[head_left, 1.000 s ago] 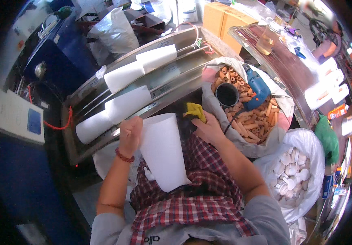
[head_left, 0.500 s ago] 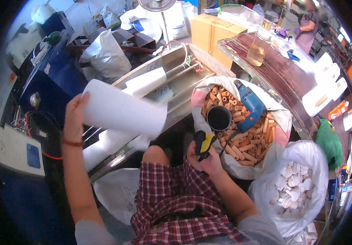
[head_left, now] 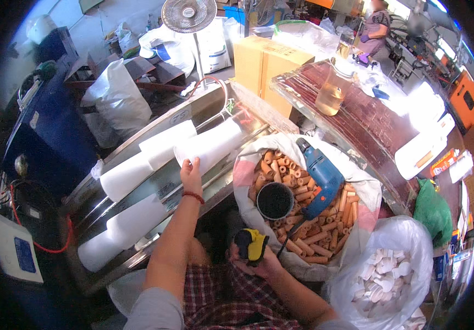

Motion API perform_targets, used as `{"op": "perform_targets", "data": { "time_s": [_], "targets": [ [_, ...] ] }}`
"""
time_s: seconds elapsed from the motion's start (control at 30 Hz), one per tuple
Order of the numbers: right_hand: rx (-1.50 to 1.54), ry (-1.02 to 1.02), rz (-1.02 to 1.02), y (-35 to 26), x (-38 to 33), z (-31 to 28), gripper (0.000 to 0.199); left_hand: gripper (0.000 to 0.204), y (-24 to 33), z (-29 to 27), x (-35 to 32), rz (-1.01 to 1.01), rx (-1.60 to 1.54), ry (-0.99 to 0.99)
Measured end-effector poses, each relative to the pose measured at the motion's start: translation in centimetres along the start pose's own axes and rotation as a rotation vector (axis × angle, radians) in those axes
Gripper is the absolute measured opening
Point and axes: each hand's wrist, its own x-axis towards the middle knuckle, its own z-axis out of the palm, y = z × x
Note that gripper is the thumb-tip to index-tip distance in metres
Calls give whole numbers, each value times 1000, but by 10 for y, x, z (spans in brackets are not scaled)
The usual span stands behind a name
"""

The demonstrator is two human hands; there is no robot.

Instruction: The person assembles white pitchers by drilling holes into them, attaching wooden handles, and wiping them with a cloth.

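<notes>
My left hand [head_left: 191,179] grips the near end of a smooth white cylinder [head_left: 212,144]. That cylinder lies along the rails of a long wooden-sided trough [head_left: 179,104]. More white cylinders [head_left: 132,223] lie in the same trough, end to end in rows. Low in front of my lap, my right hand [head_left: 259,265] is closed round a black and yellow hand-held object [head_left: 252,245], whose exact kind I cannot make out. To its right stands an open sack [head_left: 366,190] of short orange-brown tubes [head_left: 317,239]. A blue power drill [head_left: 323,179] and a dark round cup [head_left: 275,201] rest on the tubes.
A clear plastic bag [head_left: 426,242] of white pieces stands at the right. Beyond the sack, a dark red table [head_left: 314,82] carries a jar of yellowish liquid [head_left: 333,93]. A cardboard box [head_left: 270,63] and a standing fan [head_left: 188,14] are behind the trough. Another person [head_left: 374,33] is far right.
My left hand has brought the white cylinder from the left, in the air, down to the right into the trough. The right hand still holds the black and yellow object. The view has shifted.
</notes>
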Motion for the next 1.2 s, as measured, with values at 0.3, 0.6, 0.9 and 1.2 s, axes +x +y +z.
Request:
{"op": "perform_targets", "data": {
  "time_s": [0.3,0.6,0.9,1.2],
  "targets": [
    [51,49,43,-5,4,12,55,17,-54,-28,9,-101,269,-312],
    [-188,412,-82,-2,33,52,46,57,-7,-47,-13,-8,454,-277],
    [-1959,-165,-449,73,160,127,67,59,158,-141,-100,-251,112,-227],
    [-1363,-108,-143,118,184,77,57,69,179,-365,26,61,734,274]
  ]
}}
